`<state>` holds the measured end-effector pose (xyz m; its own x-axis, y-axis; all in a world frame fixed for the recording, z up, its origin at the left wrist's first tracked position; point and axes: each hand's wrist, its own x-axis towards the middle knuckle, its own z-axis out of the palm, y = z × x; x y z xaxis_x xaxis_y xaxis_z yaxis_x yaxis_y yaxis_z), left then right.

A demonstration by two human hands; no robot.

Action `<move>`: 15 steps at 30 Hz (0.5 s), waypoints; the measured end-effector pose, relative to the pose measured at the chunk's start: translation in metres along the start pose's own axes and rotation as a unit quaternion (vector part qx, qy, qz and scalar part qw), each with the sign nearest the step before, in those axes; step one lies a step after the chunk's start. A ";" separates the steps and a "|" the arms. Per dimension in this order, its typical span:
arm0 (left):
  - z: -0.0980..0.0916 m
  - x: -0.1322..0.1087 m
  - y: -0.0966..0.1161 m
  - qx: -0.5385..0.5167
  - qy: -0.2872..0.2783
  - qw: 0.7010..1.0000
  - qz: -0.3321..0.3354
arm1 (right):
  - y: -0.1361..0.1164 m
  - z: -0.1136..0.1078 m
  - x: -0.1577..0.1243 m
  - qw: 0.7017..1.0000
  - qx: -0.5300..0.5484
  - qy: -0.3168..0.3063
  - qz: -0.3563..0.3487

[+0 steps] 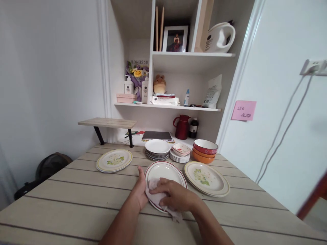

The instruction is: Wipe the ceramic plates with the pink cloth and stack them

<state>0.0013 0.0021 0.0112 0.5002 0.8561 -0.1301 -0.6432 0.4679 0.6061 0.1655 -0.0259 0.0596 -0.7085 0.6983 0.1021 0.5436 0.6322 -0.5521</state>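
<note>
The step in hand seems to be the wiping of the red-rimmed plate [173, 172], which is set on the wooden table [76, 204] in the lower centre of the frame. For this to be done well, the face is best covered in overlapping strokes, from the middle out to the rim, with the pressure kept light and even so that the plate is not tipped or slid. The groove by the red line probably calls for a fingertip pushed through the pale cloth [153, 183], and the loose end, trailed over the near rim, is better gathered in.

The plate's left edge is met by the left hand [139, 192], whose thumb is raised and held apart from the fingers; those fingers are mostly hidden at the rim, so whether the plate is gripped or only braced cannot be told. By the right hand [176, 195], partly curled with the fingers somewhat spread, the cloth is held bunched and pressed onto the plate's near left part. Some care is needed at the right, where the flower-patterned plates [206, 178] are placed just beside the red rim and could be knocked.
</note>
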 end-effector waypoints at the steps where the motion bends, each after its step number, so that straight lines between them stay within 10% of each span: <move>1: 0.000 0.000 0.002 0.001 -0.011 1.000 -0.010 | 0.003 -0.002 -0.003 1.000 0.014 -0.017 0.005; 6: 0.001 -0.001 0.006 0.003 -0.015 0.999 -0.031 | 0.016 -0.015 -0.015 0.995 0.012 -0.031 0.094; 15: 0.005 -0.001 0.000 -0.012 0.156 0.984 0.081 | 0.053 -0.019 -0.016 0.924 -0.091 0.174 0.329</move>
<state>0.0039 0.0001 0.0151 0.1895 0.9442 -0.2694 -0.7149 0.3207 0.6213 0.2138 0.0031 0.0441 -0.0269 0.9971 0.0711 0.8939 0.0558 -0.4448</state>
